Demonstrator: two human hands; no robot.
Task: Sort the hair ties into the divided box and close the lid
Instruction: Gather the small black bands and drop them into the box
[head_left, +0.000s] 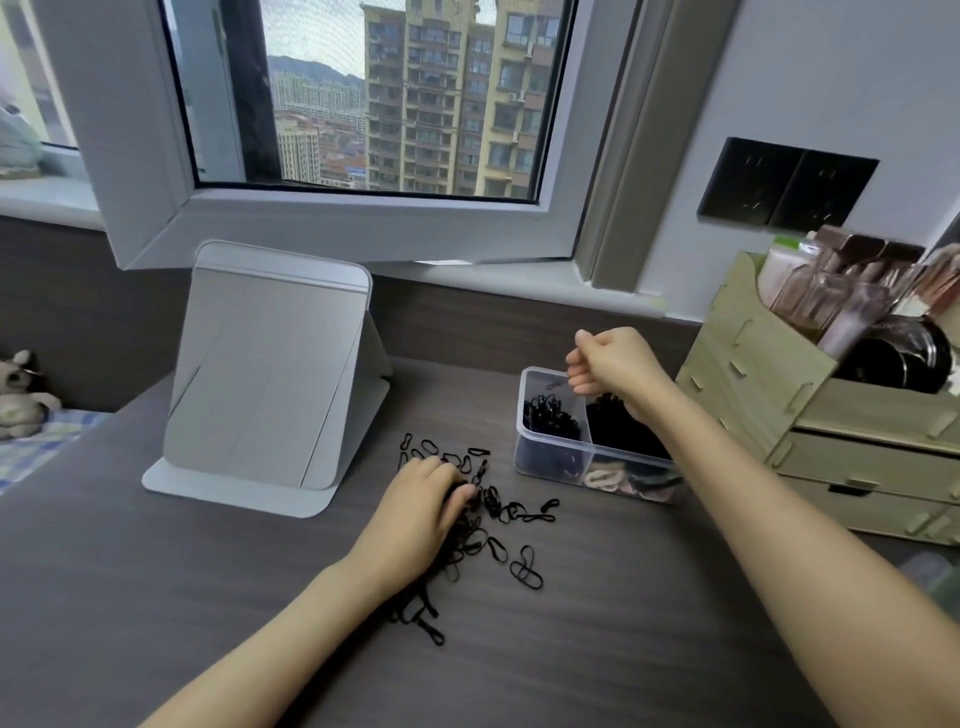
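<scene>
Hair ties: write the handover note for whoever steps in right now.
Left hand rests on the loose black hair ties on the desk, fingers bent into the pile; grip unclear.
Right hand hovers curled over the divided box; whether it holds a tie is unclear.
Done: compartments hold black ties and pale ties.
Left: sort the remaining pile, close the lid; no lid in view.

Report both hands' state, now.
Left hand: gripping loose hair ties.
Right hand: fingers curled above the divided box; whether it holds anything cannot be told.
</scene>
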